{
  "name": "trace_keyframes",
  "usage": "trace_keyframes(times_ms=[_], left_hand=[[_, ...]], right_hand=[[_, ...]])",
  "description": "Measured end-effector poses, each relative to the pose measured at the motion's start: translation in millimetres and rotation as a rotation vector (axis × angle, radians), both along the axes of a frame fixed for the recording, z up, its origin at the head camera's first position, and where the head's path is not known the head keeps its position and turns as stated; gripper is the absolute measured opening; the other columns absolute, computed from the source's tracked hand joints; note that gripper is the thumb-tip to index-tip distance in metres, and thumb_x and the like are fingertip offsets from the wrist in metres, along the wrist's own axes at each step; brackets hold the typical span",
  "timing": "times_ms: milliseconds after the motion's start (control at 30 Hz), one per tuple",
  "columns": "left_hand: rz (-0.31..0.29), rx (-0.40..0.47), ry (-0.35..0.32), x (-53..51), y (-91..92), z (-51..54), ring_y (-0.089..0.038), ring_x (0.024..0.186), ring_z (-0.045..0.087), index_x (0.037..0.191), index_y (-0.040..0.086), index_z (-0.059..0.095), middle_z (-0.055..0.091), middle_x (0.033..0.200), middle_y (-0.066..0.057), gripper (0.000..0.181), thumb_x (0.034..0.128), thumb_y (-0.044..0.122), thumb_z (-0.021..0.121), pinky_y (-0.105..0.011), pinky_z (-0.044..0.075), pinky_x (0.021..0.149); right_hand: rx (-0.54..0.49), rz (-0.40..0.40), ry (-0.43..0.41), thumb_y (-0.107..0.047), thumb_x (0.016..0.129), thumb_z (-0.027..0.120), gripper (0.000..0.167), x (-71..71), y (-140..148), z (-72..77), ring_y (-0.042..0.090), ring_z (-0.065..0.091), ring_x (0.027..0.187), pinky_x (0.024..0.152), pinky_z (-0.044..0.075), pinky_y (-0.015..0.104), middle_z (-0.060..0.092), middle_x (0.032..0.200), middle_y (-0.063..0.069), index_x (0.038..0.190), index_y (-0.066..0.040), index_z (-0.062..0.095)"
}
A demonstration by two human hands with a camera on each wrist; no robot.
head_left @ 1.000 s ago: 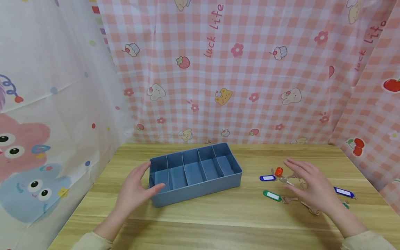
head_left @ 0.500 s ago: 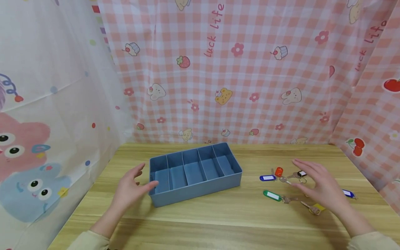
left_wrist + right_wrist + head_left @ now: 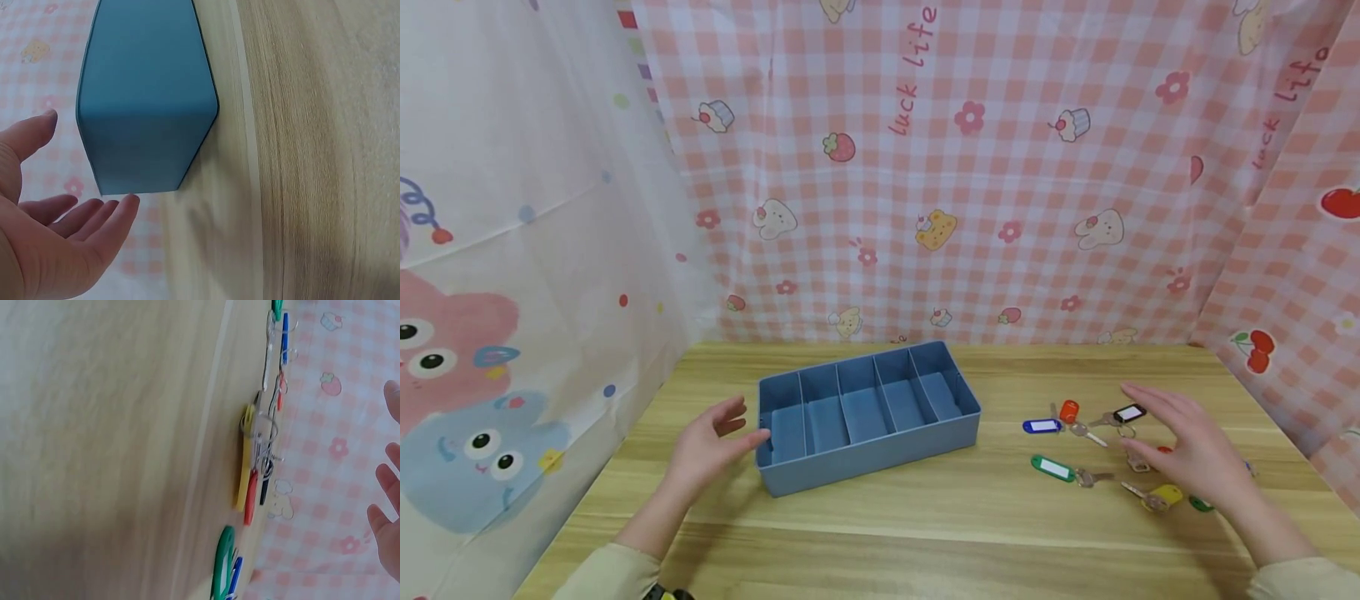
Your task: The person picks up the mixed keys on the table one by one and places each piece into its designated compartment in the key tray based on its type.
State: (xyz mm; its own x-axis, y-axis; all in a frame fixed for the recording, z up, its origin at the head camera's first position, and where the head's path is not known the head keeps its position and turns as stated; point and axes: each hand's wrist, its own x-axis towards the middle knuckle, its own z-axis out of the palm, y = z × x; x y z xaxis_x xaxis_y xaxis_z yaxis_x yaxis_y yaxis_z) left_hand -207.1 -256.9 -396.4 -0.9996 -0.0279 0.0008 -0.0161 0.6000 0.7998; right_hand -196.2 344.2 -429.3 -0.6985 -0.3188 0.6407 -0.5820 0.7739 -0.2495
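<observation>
A blue-grey box with a row of upright dividers stands on the table, its compartments bare inside. By its left end hovers my left hand, fingers loosely bent and holding nothing; the thumb tip overlaps the box corner in the head view. In the left wrist view the fingers lie beside the box's end wall. To the right, keys with coloured tags lie scattered: blue tag, orange tag, green tag, black tag, yellow tag. Above them my right hand hangs spread, partly covering some.
The wooden table is enclosed by a pink checked cloth behind and a white printed cloth at the left. A second green tag lies below the right hand. Bare table separates the box from the keys.
My left hand has drawn back a little from the box's left end. My right hand has shifted right, uncovering the black and yellow tags. The box and keys stay put.
</observation>
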Motion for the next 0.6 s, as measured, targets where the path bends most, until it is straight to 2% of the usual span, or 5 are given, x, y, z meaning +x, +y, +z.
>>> trace_keyframes(times_ms=[133,267,367,500,600], left_hand=[[-0.015,0.056,0.002,-1.3,-1.1,-3.0,-0.040,0.130,0.049,0.148,-0.005,0.038,0.046,0.145,-0.026,0.081,0.0870,0.031,0.077,-0.045,0.048,0.099],[-0.029,0.192,-0.032,-2.6,-0.8,-5.0,-0.041,0.129,0.049,0.148,-0.008,0.036,0.045,0.145,-0.028,0.078,0.0876,0.021,0.077,-0.038,0.053,0.093],[-0.031,0.296,-0.076,-4.1,-0.7,-6.7,-0.040,0.128,0.049,0.149,-0.008,0.032,0.041,0.147,-0.030,0.079,0.0887,0.017,0.076,-0.036,0.055,0.089],[-0.032,0.343,-0.111,-5.7,-1.2,-9.3,-0.041,0.128,0.049,0.151,-0.008,0.029,0.037,0.149,-0.030,0.077,0.0907,0.014,0.073,-0.038,0.055,0.088],[-0.034,0.354,-0.121,-6.6,-1.9,-11.3,-0.042,0.130,0.047,0.151,-0.008,0.029,0.036,0.150,-0.030,0.076,0.0913,0.012,0.072,-0.038,0.056,0.087]], right_hand=[[-0.005,-0.024,-0.021,-0.002,0.061,0.090,0.085,0.7,6.0,-2.5,0.040,0.052,0.111,0.106,0.021,0.016,0.060,0.128,0.021,0.139,-0.008,0.057],[-0.019,-0.047,-0.049,-0.003,0.061,0.091,0.085,0.7,12.5,-5.8,0.037,0.050,0.112,0.106,0.019,0.014,0.060,0.129,0.021,0.139,-0.009,0.057],[-0.026,-0.054,-0.078,-0.002,0.062,0.090,0.086,1.6,17.2,-7.9,0.038,0.049,0.114,0.110,0.027,0.027,0.060,0.129,0.022,0.140,-0.009,0.056],[-0.036,-0.066,-0.102,-0.001,0.063,0.090,0.085,3.1,23.2,-9.4,0.038,0.048,0.114,0.108,0.028,0.024,0.060,0.129,0.023,0.141,-0.011,0.056],[-0.038,-0.076,-0.110,-0.003,0.065,0.089,0.085,4.2,27.2,-10.4,0.034,0.048,0.114,0.103,0.022,0.013,0.060,0.129,0.023,0.142,-0.013,0.055]])
